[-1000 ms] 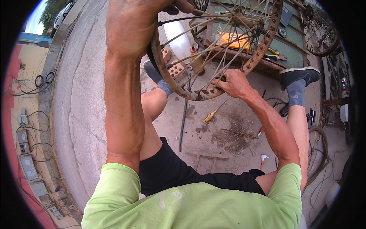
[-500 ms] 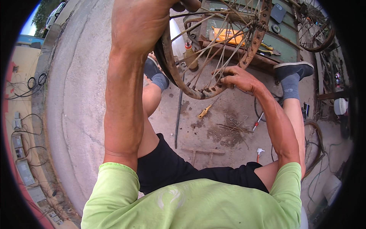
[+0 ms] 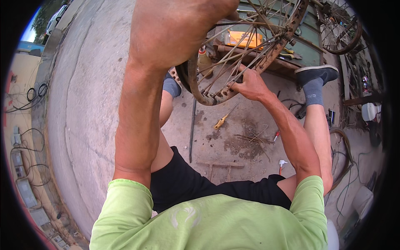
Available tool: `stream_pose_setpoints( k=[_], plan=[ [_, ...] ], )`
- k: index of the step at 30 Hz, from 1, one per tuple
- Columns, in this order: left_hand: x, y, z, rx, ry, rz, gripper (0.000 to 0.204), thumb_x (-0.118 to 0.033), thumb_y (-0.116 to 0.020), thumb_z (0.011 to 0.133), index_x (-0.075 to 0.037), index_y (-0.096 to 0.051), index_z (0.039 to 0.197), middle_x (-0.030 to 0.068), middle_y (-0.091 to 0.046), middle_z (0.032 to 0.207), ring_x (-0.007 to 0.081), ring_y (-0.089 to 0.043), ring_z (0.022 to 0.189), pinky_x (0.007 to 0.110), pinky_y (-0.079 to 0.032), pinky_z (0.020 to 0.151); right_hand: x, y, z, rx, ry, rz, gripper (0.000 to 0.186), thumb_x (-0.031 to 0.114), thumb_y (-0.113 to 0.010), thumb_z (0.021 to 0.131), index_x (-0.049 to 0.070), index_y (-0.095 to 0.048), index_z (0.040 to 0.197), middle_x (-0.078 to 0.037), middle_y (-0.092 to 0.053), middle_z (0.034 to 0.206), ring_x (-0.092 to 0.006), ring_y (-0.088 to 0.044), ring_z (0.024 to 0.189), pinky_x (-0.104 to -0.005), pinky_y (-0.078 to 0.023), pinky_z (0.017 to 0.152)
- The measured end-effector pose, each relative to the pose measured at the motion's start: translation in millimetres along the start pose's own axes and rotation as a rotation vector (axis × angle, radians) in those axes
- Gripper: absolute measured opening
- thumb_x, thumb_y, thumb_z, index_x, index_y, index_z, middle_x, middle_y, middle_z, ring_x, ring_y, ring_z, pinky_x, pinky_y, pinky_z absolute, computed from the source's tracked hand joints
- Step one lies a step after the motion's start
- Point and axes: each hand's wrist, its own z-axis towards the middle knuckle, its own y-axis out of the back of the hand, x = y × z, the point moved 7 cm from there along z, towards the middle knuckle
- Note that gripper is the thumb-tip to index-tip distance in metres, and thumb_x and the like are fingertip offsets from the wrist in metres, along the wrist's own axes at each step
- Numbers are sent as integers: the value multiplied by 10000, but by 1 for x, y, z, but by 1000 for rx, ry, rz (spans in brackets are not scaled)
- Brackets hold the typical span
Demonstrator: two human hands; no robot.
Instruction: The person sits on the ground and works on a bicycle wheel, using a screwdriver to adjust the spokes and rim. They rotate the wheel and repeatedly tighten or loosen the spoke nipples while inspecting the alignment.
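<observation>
And your left hand [image 3: 173, 35] grips the rusty, round metal wheel [image 3: 271, 58], seemingly steadying its tilt while your right hand [image 3: 252, 84] pinches thin metal spokes [image 3: 246, 52].

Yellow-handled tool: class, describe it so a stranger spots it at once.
Start at the big rusty spoked wheel at the top. Drop just below it to the ground, between a long dark rod and scattered thin rods. There lies the yellow-handled tool, its yellow setting it apart from both neighbours.

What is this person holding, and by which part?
A spoked wheel: the right hand grips its lower rim; the left hand is at its left side, its exact hold hidden.
</observation>
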Motion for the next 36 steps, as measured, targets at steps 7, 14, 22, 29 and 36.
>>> stream_pose_setpoints(
  k=[7, 14, 22, 29, 36],
  plan=[
    [1, -9, 2, 9, 64, 31, 579, -91, -758, 842, 81, -523, 1342, 136, -671, 1128, 159, -665, 955, 292, -557, 838, -11, -15, 2, 198, -104, 289, 351, 149, -737, 895, 60, -707, 1233, -45, -751, 999, -115, -684, 902, -318, -544, 771],
    [5, -4, 3, 43, 14, -27, 564, -57, -744, 857, 92, -508, 1347, 142, -675, 1118, 164, -679, 907, 290, -575, 810, -14, 5, -4, 243, -123, 114, 342, 213, -729, 910, 59, -732, 1215, -87, -765, 968, -198, -698, 871, -368, -542, 778],
    [-2, -8, -1, 66, -20, -109, 592, -86, -755, 849, 109, -494, 1343, 160, -669, 1114, 175, -680, 912, 314, -594, 810, -2, -6, -3, -129, -144, -73, 430, 295, -761, 857, 45, -709, 1203, -195, -761, 997, -384, -722, 941, -467, -550, 867],
    [3, -4, 1, 88, -2, -96, 642, -138, -786, 830, 106, -494, 1347, 167, -669, 1108, 180, -675, 916, 319, -589, 820, -24, -9, -11, 170, -112, 288, 434, 210, -729, 902, 35, -684, 1296, -82, -760, 990, -194, -691, 865, -379, -540, 801],
    [2, -8, 1, 80, 0, -76, 662, -157, -800, 821, 105, -500, 1351, 170, -675, 1115, 184, -679, 942, 321, -585, 837, 2, 7, -8, 66, -63, -33, 338, 244, -810, 883, -15, -751, 1092, -142, -765, 989, -255, -709, 875, -403, -540, 817]
  ],
)
